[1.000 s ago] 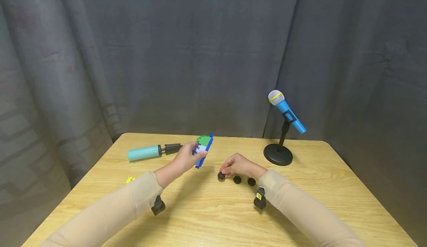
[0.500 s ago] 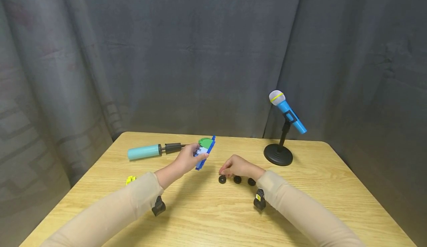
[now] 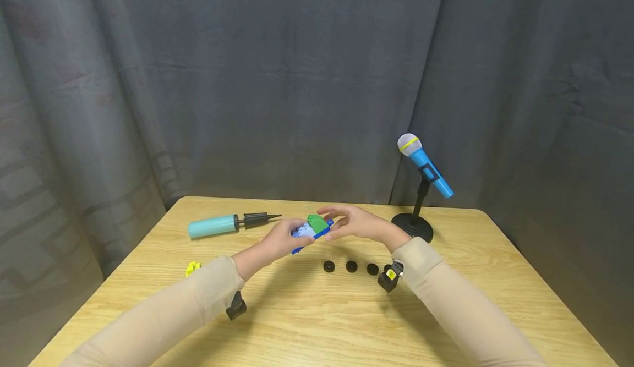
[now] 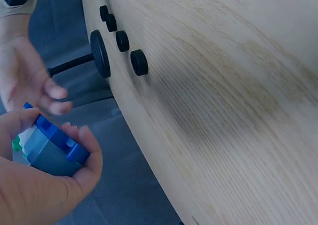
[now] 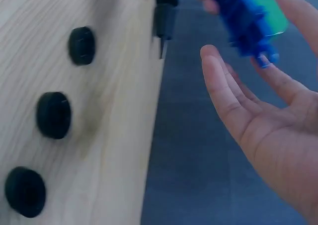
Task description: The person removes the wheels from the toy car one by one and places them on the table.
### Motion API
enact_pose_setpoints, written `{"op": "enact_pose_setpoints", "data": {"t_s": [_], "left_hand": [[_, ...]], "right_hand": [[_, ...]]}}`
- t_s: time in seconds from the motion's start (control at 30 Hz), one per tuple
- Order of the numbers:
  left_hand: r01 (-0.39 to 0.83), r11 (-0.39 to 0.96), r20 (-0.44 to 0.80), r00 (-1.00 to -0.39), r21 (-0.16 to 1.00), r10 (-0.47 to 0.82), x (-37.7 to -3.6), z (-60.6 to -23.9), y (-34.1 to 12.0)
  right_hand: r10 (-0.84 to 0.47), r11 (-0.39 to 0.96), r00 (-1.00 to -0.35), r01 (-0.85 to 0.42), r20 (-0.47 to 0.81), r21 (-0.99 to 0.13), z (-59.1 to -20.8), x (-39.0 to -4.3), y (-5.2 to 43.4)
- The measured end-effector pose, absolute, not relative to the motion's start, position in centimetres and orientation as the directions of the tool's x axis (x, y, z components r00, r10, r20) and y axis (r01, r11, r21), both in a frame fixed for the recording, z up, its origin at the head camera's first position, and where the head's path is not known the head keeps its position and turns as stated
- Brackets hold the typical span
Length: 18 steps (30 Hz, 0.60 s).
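Note:
My left hand point(image 3: 283, 239) grips a toy block build point(image 3: 304, 231) with a blue base, a pale printed side and a green top piece, held above the table. In the left wrist view, thumb and fingers curl round the blue build point(image 4: 54, 148). My right hand point(image 3: 359, 224) is at its green end, fingers apart and loosely bent. In the right wrist view, the palm of the right hand point(image 5: 278, 125) faces the blue underside point(image 5: 243, 21), one fingertip right at its end. Below lie several small black toy wheels point(image 3: 351, 267) in a row.
A teal hand pump point(image 3: 214, 226) lies at the back left, its black nozzle pointing right. A blue toy microphone point(image 3: 430, 170) stands on a black stand point(image 3: 413, 228) at the back right. A small yellow piece point(image 3: 192, 268) sits partly behind the left sleeve.
My right hand has let go of the leftmost wheel, leaving it in the row, and has risen to the block build. The left hand has turned the build, its green end now toward the right.

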State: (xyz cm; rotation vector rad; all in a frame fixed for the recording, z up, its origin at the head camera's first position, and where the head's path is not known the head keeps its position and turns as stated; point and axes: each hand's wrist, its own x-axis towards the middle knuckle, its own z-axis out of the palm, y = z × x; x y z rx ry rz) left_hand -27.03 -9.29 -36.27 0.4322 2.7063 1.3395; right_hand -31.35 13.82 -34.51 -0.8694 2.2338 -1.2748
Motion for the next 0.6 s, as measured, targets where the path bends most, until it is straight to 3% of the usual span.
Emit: {"op": "enact_pose_setpoints", "data": {"t_s": [0.17, 0.4, 0.6], "left_hand": [[0.275, 0.592, 0.071, -0.936, 0.758, 0.344, -27.0, -36.3, -9.2], [0.367, 0.571, 0.113, -0.896, 0.734, 0.430, -26.9, -35.8, -9.2], [0.331, 0.551, 0.108, -0.911, 0.766, 0.398, -26.3, -35.4, -9.6]], "right_hand": [[-0.696, 0.315, -0.717, -0.270, -0.028, -0.910, -33.3, -30.5, 13.5], [-0.593, 0.319, -0.804, -0.297, 0.055, -0.900, -33.1, -29.6, 13.3], [-0.538, 0.375, -0.835, -0.362, 0.118, -0.854, -33.1, -28.0, 13.6]]}}
